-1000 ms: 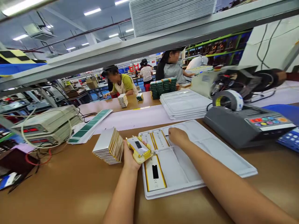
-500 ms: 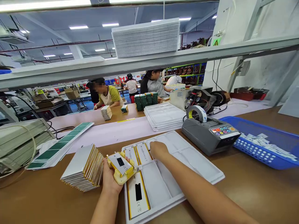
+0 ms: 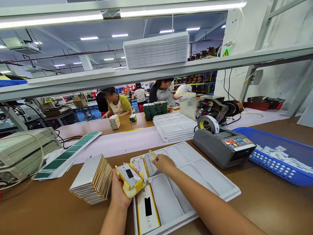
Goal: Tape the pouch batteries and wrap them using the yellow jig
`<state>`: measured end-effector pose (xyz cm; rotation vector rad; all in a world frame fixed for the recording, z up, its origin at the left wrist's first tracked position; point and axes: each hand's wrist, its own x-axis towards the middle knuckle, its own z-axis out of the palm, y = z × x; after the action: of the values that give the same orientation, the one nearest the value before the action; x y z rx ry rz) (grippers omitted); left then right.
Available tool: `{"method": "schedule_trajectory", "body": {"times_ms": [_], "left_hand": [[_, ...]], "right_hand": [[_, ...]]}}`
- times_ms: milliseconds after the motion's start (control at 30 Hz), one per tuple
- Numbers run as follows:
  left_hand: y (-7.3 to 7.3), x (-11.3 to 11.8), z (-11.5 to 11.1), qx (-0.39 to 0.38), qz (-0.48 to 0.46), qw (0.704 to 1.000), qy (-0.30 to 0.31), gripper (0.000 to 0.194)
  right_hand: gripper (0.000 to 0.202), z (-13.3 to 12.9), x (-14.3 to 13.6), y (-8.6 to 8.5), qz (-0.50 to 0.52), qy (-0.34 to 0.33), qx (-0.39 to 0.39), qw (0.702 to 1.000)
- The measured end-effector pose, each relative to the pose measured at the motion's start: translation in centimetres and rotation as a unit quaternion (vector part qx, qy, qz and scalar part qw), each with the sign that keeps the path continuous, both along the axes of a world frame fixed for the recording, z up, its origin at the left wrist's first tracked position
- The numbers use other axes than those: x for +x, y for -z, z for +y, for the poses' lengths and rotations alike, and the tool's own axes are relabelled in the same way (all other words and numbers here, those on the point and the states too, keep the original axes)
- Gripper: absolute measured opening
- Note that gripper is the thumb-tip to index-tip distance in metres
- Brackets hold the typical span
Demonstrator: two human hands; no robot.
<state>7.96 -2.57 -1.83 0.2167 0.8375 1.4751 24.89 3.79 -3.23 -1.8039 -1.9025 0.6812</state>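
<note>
My left hand holds a yellow fixture from below, with a white battery cell bearing a black patch lying in it. Over the far left part of the white tray, my right hand pinches the right edge of another white cell, which is tilted. One more cell lies left of it, partly hidden by the fixture. A cell with a black patch rests in the near left compartment.
Left of my left hand stands a stack of cells. Behind the tray are a grey tape dispenser and stacked trays; a blue basket is at right. Green-and-white sheets lie at left. People sit across the bench.
The cell in my right hand has gone from lying flat in the tray to tilted, its far edge raised. The camera view has shifted slightly; my left hand still holds the fixture.
</note>
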Motion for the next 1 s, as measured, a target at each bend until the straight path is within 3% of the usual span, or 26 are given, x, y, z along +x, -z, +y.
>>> {"method": "schedule_trajectory", "body": {"times_ms": [167, 300, 500, 567, 667, 800, 1000], "left_hand": [[0.3, -0.2, -0.2, 0.000, -0.004, 1.000, 0.002, 0.056], [0.2, 0.1, -0.7, 0.028, -0.013, 0.999, 0.025, 0.054], [0.2, 1.7, -1.7, 0.105, -0.082, 0.986, 0.098, 0.052], [0.4, 1.9, -1.9, 0.112, -0.084, 0.985, 0.100, 0.053], [0.7, 1.8, -1.9, 0.122, -0.084, 0.982, 0.115, 0.058], [0.4, 1.4, -2.0, 0.133, -0.089, 0.982, 0.104, 0.061], [0.0, 0.9, -2.2, 0.162, -0.083, 0.978, 0.102, 0.067]], "right_hand": [[0.015, 0.7, 0.4, 0.2, 0.062, -0.004, -0.027, 0.998], [0.023, 0.3, 0.5, -1.1, 0.128, -0.021, -0.012, 0.991], [0.021, -3.5, -1.9, -2.8, 0.255, -0.142, 0.048, 0.955], [0.020, -4.9, -2.4, -3.2, 0.210, -0.172, 0.058, 0.961], [0.022, -6.5, -2.4, -4.4, 0.058, -0.203, 0.070, 0.975], [0.023, -7.7, -1.6, -6.1, -0.101, -0.177, 0.128, 0.971], [0.030, -6.6, 0.2, -6.8, -0.129, -0.091, 0.155, 0.975]]}}
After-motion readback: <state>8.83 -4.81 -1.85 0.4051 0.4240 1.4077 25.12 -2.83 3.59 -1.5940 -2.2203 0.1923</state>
